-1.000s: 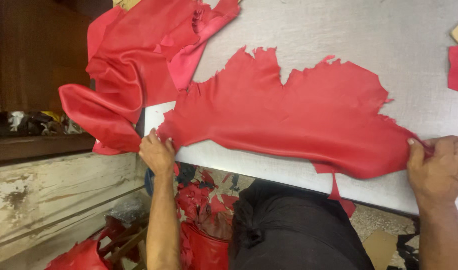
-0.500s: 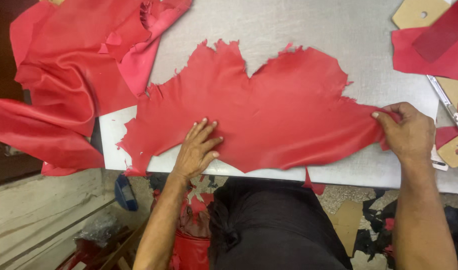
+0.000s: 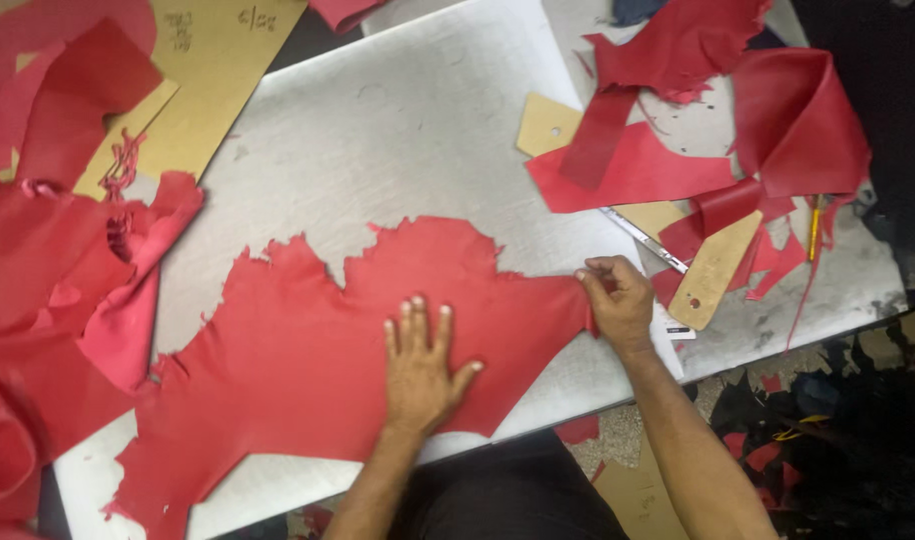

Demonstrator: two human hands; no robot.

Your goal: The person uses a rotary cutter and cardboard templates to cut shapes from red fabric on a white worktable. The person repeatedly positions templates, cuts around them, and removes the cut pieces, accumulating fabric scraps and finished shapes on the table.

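Red leather hide (image 3: 318, 370) spread flat on grey table (image 3: 398, 130), near front edge. L hand (image 3: 421, 368) flat on it, fingers spread. R hand (image 3: 616, 300) pinching hide's rt tip (ragged edge). Scraps (image 3: 738, 120), card patterns (image 3: 713, 270) to rt.

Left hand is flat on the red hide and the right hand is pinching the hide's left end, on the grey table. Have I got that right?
Not quite. The head view shows the right hand pinching the hide's right end, not its left. The rest holds: the left hand lies flat on the hide, on the grey table.
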